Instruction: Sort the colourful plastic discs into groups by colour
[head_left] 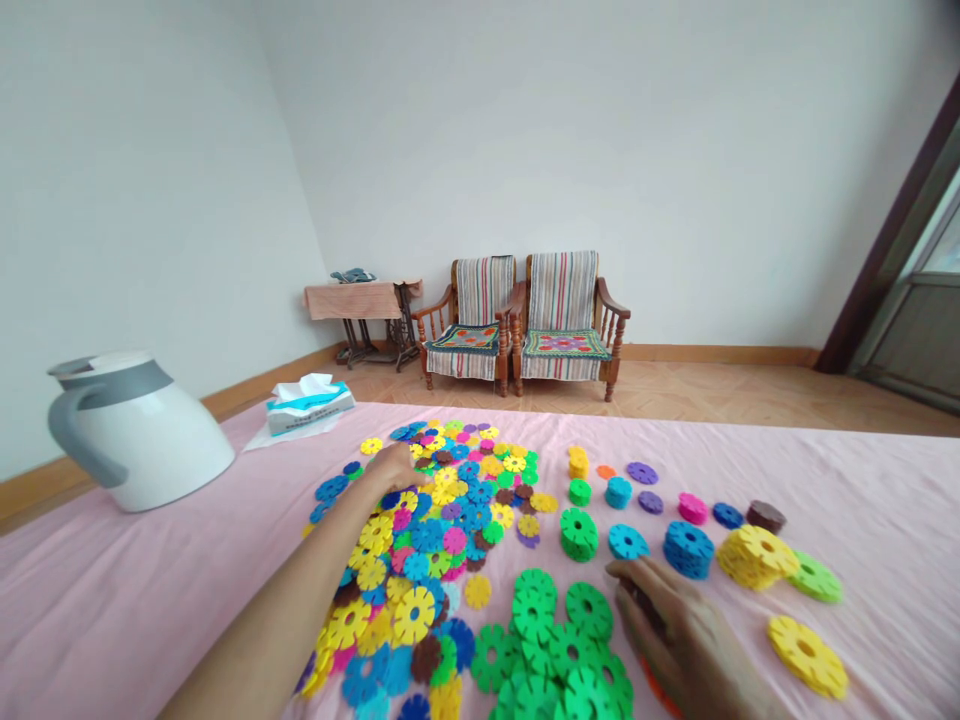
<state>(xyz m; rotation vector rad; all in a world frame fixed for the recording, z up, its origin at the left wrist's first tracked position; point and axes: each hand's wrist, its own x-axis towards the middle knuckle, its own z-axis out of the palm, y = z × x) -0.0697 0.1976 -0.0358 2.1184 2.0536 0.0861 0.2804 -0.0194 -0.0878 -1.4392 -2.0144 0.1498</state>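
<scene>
My left hand (396, 470) reaches over the far left part of a spread pile of colourful notched discs (431, 535); its fingertips are hidden among them. My right hand (671, 625) is low over the cloth, fingers curled, beside a blue disc stack (628, 542); part of an orange disc (658, 690) shows under it. Large green discs (574, 650) lie heaped to its left. Beyond it stand a green stack (578, 534), a taller blue stack (688, 549) and a yellow stack (756, 556). A yellow disc (808, 655) lies to its right.
Smaller stacks, including pink (693, 508) and brown (765, 516), stand farther back on the pink cloth (885, 490). A white and grey jug (161, 440) and a tissue box (309, 408) are at the left. Two wooden armchairs (562, 300) stand by the wall.
</scene>
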